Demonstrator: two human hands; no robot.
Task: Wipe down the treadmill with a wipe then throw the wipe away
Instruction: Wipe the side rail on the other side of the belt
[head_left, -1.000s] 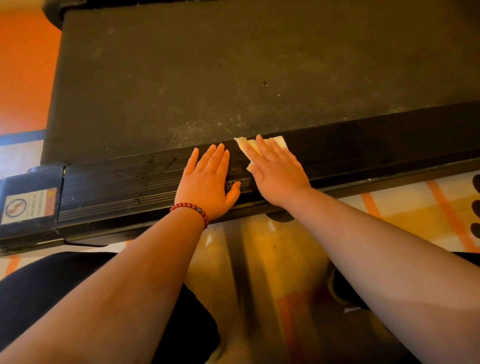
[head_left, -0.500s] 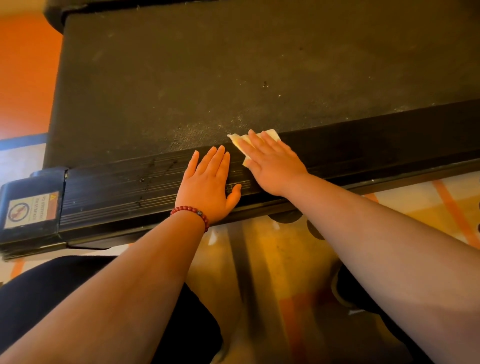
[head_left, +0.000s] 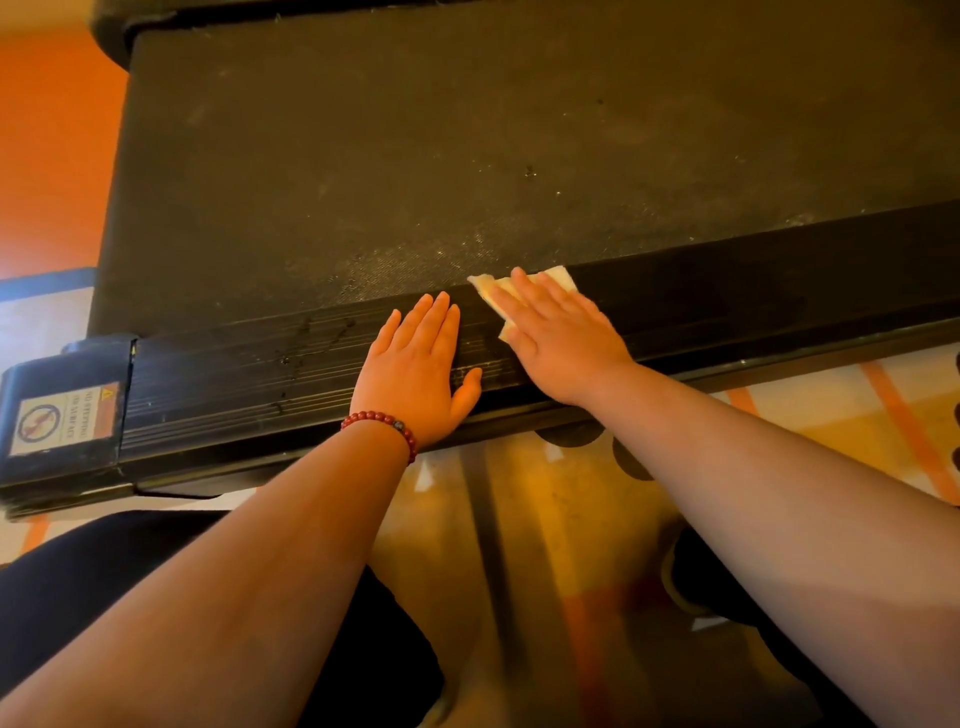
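Observation:
The black treadmill (head_left: 467, 156) fills the upper view, its dusty belt above a ribbed side rail (head_left: 234, 374). My right hand (head_left: 563, 345) lies flat with straight fingers on a pale folded wipe (head_left: 558, 278), pressing it onto the rail at the belt's edge. Most of the wipe is hidden under the fingers; its corners show. My left hand (head_left: 415, 371), with a red bead bracelet at the wrist, rests flat on the rail just left of the right hand, fingers straight.
A black end cap with a warning sticker (head_left: 62, 421) closes the rail at the left. Orange and yellow patterned floor (head_left: 571, 519) lies below the treadmill. My dark-clothed knees (head_left: 78, 582) are at the bottom.
My right hand slid the wipe a little to the left along the rail and up toward the belt's edge. My left hand stayed in place.

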